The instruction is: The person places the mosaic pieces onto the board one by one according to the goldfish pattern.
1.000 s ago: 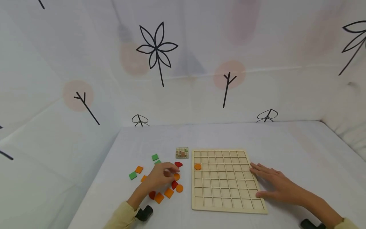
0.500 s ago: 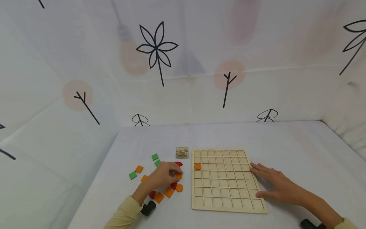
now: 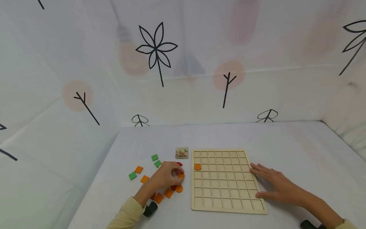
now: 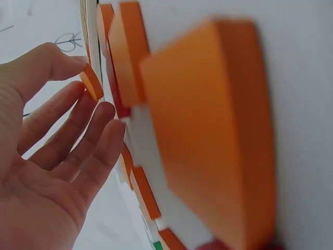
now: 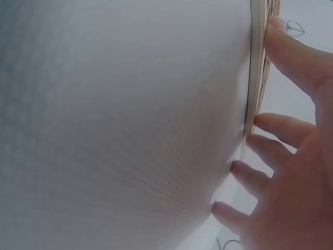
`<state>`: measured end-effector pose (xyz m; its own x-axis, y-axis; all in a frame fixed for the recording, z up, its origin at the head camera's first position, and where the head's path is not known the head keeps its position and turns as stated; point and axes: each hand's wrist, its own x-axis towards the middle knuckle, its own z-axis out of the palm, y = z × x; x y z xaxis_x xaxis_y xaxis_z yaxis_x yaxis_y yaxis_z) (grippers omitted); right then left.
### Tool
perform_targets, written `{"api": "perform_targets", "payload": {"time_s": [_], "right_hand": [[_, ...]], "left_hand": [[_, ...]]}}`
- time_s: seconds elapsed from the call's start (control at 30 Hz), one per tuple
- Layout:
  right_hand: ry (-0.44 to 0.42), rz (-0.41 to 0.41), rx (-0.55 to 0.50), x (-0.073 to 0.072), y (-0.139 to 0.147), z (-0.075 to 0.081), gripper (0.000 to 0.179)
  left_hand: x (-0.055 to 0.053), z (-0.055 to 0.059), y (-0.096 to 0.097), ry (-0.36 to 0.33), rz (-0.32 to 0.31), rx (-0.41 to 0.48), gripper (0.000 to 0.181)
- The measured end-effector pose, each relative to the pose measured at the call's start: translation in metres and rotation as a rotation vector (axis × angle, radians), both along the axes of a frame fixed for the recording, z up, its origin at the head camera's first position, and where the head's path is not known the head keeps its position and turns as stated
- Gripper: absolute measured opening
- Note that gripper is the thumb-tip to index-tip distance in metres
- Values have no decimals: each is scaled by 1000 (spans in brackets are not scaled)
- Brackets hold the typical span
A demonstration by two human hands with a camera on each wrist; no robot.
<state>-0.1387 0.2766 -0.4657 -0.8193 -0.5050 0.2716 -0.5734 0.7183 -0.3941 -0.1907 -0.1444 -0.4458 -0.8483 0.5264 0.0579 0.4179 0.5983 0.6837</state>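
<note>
On the white counter (image 3: 297, 149) lies the gridded board (image 3: 224, 192); at its three o'clock, the right hand (image 3: 275, 184), fingers spread, touches the edge. At the board's nine o'clock, the left hand (image 3: 167, 175) pinches a held disc (image 3: 181, 175), orange, between thumb and index finger. A placed disc (image 3: 197, 167) is on the board toward ten o'clock; a loose disc (image 3: 179, 189) lies at six o'clock from the held one. The held disc may slip, because only its rim seems gripped; a low sweep may disturb the loose one.
</note>
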Motion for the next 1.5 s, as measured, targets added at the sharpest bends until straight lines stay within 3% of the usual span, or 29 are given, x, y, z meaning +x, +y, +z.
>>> {"api": "perform_targets", "payload": {"time_s": [0.2,0.47,1.0,1.33,1.5], "right_hand": [[-9,-1,1,0,-1,2,74],[-2,0,15,0,-2,3,74],[0,14,4,-2,-1,4,75],[-10,6,0,-1,1,1,75],[-32,6,-19,0,1,0,75]], "left_hand": [[6,6,11,-2,-64,76,13],[12,11,27,-3,-125,68,13],[14,2,56,62,-150,-5,8],[14,6,54,43,-142,-37,4],[13,4,48,18,-129,-11,7]]}}
